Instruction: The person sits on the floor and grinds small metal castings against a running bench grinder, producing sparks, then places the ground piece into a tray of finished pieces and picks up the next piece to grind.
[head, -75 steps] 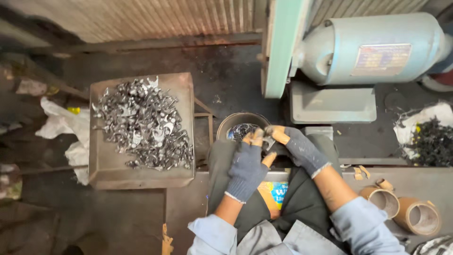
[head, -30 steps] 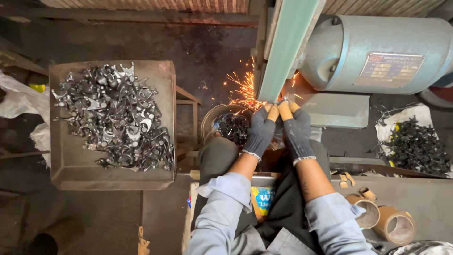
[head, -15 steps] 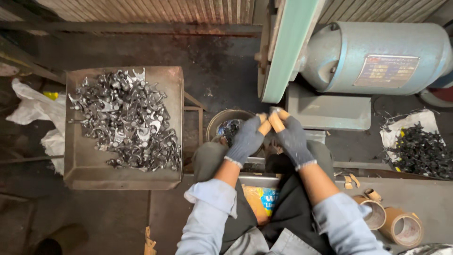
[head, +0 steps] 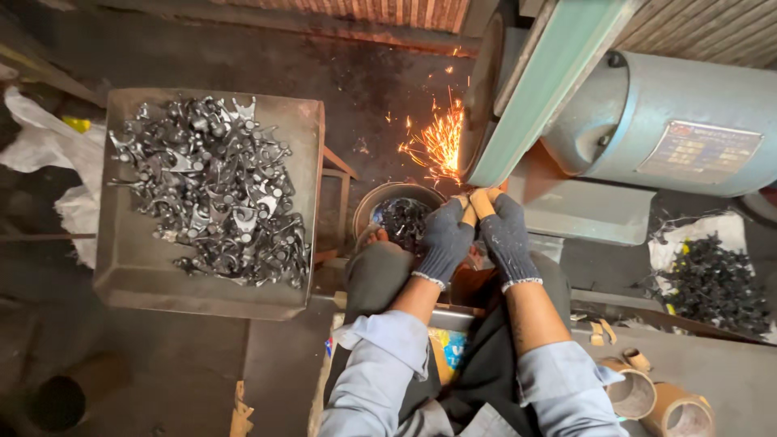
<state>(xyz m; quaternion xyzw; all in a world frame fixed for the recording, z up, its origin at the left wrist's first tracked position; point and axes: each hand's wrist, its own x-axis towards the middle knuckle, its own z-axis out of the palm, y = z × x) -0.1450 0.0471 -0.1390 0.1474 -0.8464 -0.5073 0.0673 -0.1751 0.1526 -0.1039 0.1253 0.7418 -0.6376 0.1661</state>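
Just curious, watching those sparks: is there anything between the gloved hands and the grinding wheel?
Nothing visible. Both hands, left hand and right hand, are pressed up at the wheel's lower edge, where sparks fly off leftward.

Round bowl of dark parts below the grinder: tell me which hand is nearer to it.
Left. The left hand hangs right at the bowl's right rim, over the dark parts. The right hand sits beyond it, farther right, with the left hand between it and the bowl.

Dim workshop scene under soft overhead daylight; the dark concrete floor (head: 162, 380) falls into deep shadow at lower left. Bright orange sparks (head: 437, 142) bloom slightly overexposed. Wide-angle distortion bends the edges; focus is mostly sharp.
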